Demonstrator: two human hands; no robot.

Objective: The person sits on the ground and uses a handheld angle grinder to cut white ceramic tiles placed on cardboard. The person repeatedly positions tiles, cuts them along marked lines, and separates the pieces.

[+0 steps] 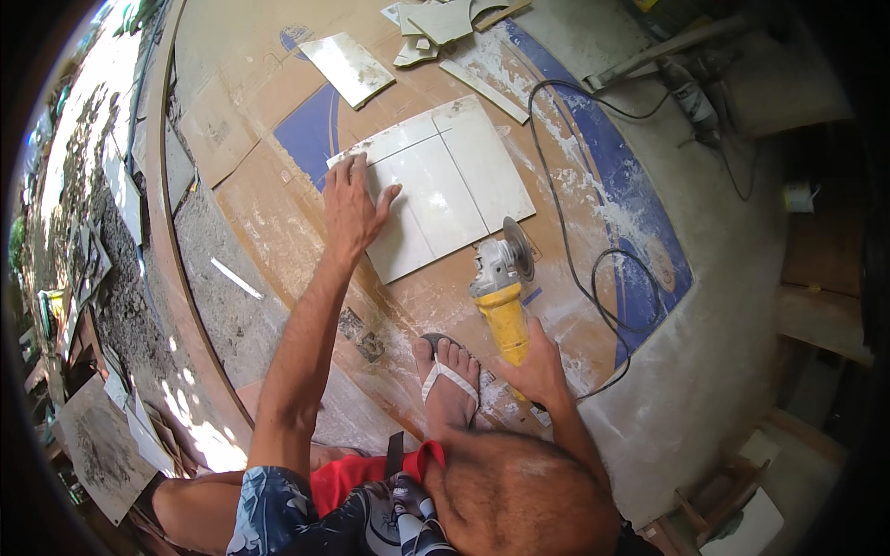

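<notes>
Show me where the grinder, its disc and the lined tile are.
Grinder point(502, 304): head view, on its yellow body.
Disc point(522, 248): head view, on its flat face.
Lined tile point(428, 193): head view, near the middle of its pale top surface.

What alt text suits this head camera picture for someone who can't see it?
A person's right hand grips a yellow angle grinder near a lined white tile; the left hand rests at the tile's upper left corner. Cardboard lies underneath, white pieces beyond.
</notes>
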